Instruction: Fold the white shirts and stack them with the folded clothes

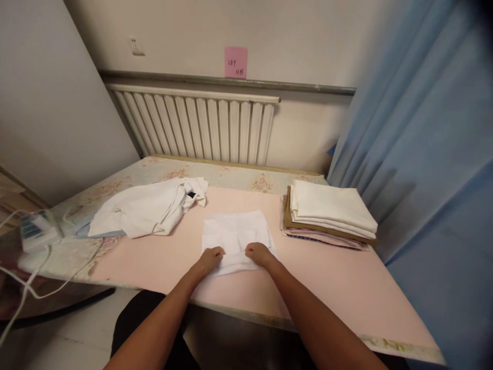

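A white cloth garment point(236, 228), partly folded, lies on the pink table cover in front of me. Its near part is turned up into a flat band. My left hand point(212, 259) is closed on the left side of that band, fingers curled into the fabric. On the right side of the same band, my right hand point(260, 254) grips the cloth in a similar way. The hands are a short distance apart, with the cloth between them. I cannot tell what kind of garment it is.
A loose heap of white clothing point(142, 208) lies to the left. A stack of folded clothes point(331, 208) stands at right. White cables point(29, 285) and a power strip point(38, 228) sit by the left edge. A blue curtain point(419, 144) borders the right; a radiator point(200, 123) is behind.
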{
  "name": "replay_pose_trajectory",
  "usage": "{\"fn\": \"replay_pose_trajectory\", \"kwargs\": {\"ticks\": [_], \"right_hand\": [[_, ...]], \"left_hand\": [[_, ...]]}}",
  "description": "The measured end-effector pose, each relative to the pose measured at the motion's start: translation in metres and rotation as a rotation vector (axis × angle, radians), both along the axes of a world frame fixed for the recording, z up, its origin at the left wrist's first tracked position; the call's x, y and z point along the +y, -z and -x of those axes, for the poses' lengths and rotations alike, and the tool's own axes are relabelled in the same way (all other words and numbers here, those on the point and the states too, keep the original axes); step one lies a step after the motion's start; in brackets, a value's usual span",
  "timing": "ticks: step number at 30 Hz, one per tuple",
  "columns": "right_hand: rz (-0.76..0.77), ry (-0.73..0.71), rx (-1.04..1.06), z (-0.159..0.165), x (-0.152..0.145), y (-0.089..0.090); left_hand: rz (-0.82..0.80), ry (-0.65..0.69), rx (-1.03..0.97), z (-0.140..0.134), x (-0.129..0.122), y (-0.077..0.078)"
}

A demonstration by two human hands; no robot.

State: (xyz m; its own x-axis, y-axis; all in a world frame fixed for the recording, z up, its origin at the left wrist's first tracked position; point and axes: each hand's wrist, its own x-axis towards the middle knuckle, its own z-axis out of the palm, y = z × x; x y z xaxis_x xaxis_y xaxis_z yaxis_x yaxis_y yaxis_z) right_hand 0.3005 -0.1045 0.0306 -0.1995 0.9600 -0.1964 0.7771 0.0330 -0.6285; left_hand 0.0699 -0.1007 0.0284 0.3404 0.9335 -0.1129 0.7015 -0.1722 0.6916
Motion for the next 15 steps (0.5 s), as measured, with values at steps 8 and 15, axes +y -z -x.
{"fn": "replay_pose_trajectory", "kwargs": {"ticks": [8,15], "right_hand": [[0.018,-0.026,-0.021,0.001,-0.008,-0.019],[-0.092,-0.018,0.087,0.008,-0.002,-0.025]], "left_hand": [[0.025,0.08,0.16,-0.004,-0.001,-0.025],[-0.173,0.03,0.218,-0.005,-0.002,-0.037]]}}
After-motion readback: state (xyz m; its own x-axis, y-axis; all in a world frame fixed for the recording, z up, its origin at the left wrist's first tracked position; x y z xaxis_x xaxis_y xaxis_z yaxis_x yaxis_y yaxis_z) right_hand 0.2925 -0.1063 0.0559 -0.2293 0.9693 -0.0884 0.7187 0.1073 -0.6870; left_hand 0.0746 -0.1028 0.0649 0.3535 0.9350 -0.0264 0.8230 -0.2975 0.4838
